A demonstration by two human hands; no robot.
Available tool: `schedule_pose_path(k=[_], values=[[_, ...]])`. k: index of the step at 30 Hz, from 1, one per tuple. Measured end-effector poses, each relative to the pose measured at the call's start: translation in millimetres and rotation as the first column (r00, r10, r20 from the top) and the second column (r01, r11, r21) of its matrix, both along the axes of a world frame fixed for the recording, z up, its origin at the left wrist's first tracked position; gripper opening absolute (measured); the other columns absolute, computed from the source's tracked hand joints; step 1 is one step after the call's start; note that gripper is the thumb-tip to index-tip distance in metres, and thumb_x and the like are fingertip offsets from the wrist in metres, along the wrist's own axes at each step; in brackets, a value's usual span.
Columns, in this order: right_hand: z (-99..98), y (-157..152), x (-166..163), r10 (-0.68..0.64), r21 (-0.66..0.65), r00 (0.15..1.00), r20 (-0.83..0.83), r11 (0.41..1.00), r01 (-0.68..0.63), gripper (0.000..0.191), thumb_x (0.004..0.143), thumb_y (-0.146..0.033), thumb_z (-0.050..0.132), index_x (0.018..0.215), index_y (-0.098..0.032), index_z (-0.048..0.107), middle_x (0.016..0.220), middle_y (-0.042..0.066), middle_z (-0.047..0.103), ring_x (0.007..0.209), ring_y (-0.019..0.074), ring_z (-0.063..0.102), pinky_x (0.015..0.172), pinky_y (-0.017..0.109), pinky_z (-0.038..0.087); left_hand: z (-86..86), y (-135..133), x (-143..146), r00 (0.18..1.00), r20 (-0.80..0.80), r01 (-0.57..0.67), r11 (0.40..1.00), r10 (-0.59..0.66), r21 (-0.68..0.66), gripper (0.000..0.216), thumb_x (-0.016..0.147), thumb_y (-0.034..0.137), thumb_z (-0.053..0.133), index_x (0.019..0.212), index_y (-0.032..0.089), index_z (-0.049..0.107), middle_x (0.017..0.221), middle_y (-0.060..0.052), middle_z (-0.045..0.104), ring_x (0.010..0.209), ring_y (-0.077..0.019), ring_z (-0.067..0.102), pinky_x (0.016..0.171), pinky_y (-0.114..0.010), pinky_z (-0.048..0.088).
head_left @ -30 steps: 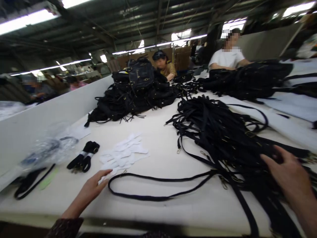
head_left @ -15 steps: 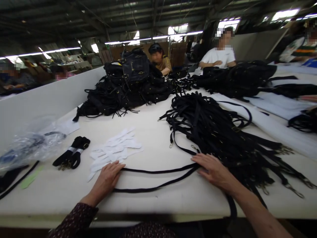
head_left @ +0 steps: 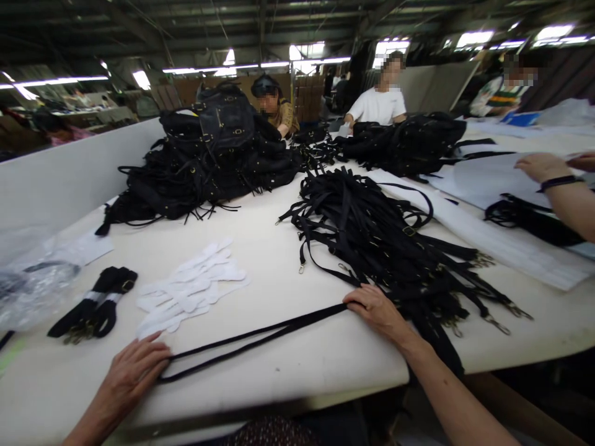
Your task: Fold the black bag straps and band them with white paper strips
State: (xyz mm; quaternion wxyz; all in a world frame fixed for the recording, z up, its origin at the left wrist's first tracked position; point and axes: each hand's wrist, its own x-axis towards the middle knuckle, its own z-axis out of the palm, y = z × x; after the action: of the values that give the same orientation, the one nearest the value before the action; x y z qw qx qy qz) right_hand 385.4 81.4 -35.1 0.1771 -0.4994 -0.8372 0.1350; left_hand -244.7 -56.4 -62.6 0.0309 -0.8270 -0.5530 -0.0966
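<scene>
At lower centre, open white table (head_left: 288,371) was seen between its edge and a narrow black fabric strap (head_left: 260,335) clamped by right fingers (head_left: 361,297); the grip of left fingers (head_left: 147,354) couldn't be told.

Piled black bags (head_left: 227,124) (co-workers (head_left: 379,106) beside them) mark a factory workshop.

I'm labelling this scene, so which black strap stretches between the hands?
The doubled strap, its two strands running from the left hand to the right hand. Others lie in the tangled pile or the white-banded bundle.
</scene>
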Motion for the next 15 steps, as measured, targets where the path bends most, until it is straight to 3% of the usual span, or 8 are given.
schedule_pose_path(k=[4,6,8,11,13,15], values=[[-3.9,-1.1,-1.4,-0.005,0.021,1.0,0.001,1.0,0.005,0.013,0.09,-0.021,0.057,0.095,-0.027,0.068,0.097,-0.001,0.076,0.1,0.0215,0.068,0.11,0.053,0.038,11.2,0.4,9.6,0.999,0.029,-0.017,1.0,0.016,0.019,0.023,0.089,0.046,0.058,0.106,0.035,0.069,0.115,0.002,0.075,0.122,-0.0251,0.062,0.106,-0.044,0.048],[-3.1,-2.9,-1.9,-0.011,0.039,1.0,0.0,0.999,0.011,0.013,0.09,-0.02,0.057,0.095,-0.026,0.067,0.096,-0.001,0.076,0.099,0.0211,0.068,0.11,0.052,0.038,20.9,3.5,33.3,0.998,0.032,-0.058,0.998,0.057,0.034,0.037,0.087,0.05,0.059,0.121,0.035,0.063,0.129,0.0,0.069,0.128,-0.0269,0.057,0.108,-0.047,0.047],[-0.4,-5.6,-2.7,-0.021,0.054,1.0,0.0,0.998,0.021,0.013,0.09,-0.019,0.057,0.095,-0.026,0.067,0.096,0.0,0.076,0.098,0.0205,0.068,0.11,0.051,0.037,29.2,8.9,73.3,0.996,0.037,-0.08,0.996,0.079,0.033,0.059,0.085,0.053,0.061,0.139,0.034,0.047,0.144,-0.003,0.058,0.137,-0.0289,0.049,0.111,-0.05,0.045],[4.5,-9.5,-5.0,-0.028,0.055,1.0,0.01,0.998,0.027,0.014,0.089,-0.018,0.057,0.095,-0.026,0.068,0.095,0.0,0.076,0.098,0.0198,0.068,0.11,0.051,0.037,33.0,20.8,149.8,0.999,0.044,0.031,0.999,-0.03,-0.016,0.073,0.086,0.054,0.059,0.15,0.035,0.029,0.15,-0.004,0.052,0.141,-0.0303,0.044,0.112,-0.053,0.043],[6.6,-11.1,-6.8,-0.026,0.038,1.0,0.001,0.999,0.026,0.014,0.089,-0.018,0.058,0.095,-0.025,0.068,0.094,0.001,0.075,0.098,0.02,0.067,0.11,0.052,0.037,30.1,30.3,194.6,0.992,0.082,0.102,0.992,-0.097,-0.067,0.071,0.089,0.05,0.056,0.151,0.034,0.027,0.148,-0.006,0.054,0.138,-0.0305,0.047,0.113,-0.055,0.041],[8.1,-12.0,-7.8,-0.025,0.022,0.999,-0.023,0.999,0.025,0.014,0.088,-0.017,0.059,0.094,-0.024,0.069,0.093,0.001,0.075,0.097,0.02,0.067,0.11,0.053,0.036,25.4,40.1,223.1,0.982,0.162,0.115,0.987,-0.096,-0.116,0.057,0.092,0.045,0.052,0.146,0.032,0.038,0.138,-0.006,0.063,0.129,-0.0276,0.056,0.11,-0.052,0.046]])
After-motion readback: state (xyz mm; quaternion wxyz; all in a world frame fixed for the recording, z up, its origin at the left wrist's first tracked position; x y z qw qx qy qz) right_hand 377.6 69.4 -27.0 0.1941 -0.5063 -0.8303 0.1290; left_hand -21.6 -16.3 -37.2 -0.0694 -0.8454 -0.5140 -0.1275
